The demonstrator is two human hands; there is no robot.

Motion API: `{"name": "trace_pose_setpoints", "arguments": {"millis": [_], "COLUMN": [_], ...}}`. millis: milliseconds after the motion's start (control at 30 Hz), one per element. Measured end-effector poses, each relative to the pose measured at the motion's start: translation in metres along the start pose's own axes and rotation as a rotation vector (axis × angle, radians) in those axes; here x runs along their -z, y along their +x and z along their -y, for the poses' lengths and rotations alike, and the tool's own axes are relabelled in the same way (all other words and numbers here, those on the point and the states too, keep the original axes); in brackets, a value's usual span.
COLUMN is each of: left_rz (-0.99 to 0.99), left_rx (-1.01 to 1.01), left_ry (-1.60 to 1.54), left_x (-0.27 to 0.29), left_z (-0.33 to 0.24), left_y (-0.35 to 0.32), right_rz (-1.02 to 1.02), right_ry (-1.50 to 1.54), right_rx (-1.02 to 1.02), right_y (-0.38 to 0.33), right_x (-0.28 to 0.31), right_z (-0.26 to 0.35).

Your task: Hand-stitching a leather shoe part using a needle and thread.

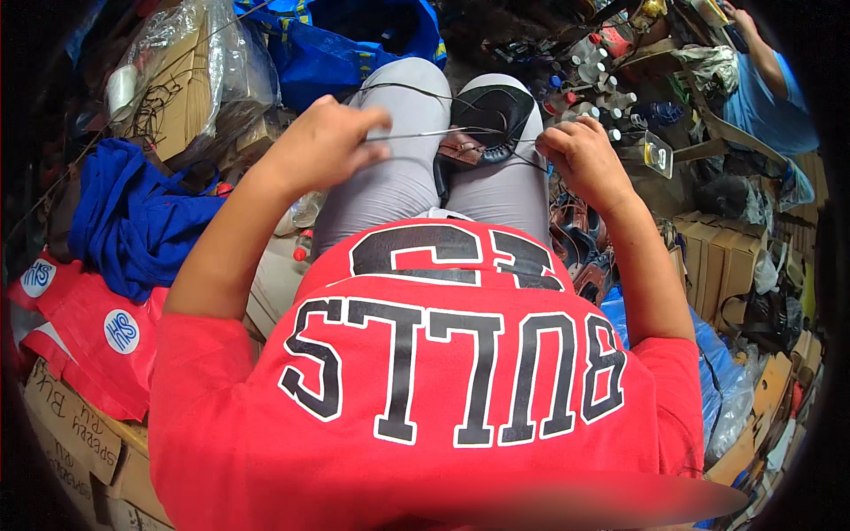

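A black shoe point(503, 115) lies between my knees, with a brown piece point(465, 148) at its near side; its full shape is partly hidden. My left hand point(341, 142), blurred by motion, is closed left of the shoe, and a taut thin thread point(421, 135) runs from its fingers toward the shoe. On the other side, my right hand point(580, 155) is closed in a pinch on dark thread leading back to the shoe. Loose dark thread also curves over my left knee. Both hands are raised apart, at about the height of my knees.
Beyond my knees sits a blue bag point(354, 53). Several plastic bottles point(589, 66) stand at far right, near another person's arm point(766, 57). Blue cloth point(133, 212), a red bag point(84, 341) and cardboard boxes point(75, 425) crowd my left; more cardboard point(713, 257) is at right.
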State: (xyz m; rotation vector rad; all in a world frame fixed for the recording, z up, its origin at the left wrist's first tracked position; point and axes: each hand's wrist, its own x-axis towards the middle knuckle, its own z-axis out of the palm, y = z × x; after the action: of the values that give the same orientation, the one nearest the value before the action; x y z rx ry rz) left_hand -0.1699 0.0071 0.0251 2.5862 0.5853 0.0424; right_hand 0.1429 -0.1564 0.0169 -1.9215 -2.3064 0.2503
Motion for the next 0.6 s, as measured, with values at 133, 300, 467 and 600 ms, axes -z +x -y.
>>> {"name": "trace_pose_setpoints", "arguments": {"millis": [133, 300, 467, 600], "left_rz": [-0.174, -0.175, -0.156, -0.093], "left_rx": [-0.381, -0.089, -0.052, -0.082], "left_ry": [0.108, 0.043, -0.026, -0.168], "left_x": [0.005, -0.022, -0.05, -0.056], "left_z": [-0.02, -0.013, -0.026, -0.032], "left_y": [-0.017, 0.025, 0.058, 0.077], "right_rz": [0.041, 0.064, 0.105, 0.08], "right_ry": [0.036, 0.067, 0.028, 0.047], "right_rx": [-0.054, -0.073, -0.09, -0.09], "right_y": [0.005, 0.014, 0.014, 0.01], "right_x": [0.003, 0.011, 0.01, 0.003], "right_z": [0.009, 0.029, 0.03, 0.026]}}
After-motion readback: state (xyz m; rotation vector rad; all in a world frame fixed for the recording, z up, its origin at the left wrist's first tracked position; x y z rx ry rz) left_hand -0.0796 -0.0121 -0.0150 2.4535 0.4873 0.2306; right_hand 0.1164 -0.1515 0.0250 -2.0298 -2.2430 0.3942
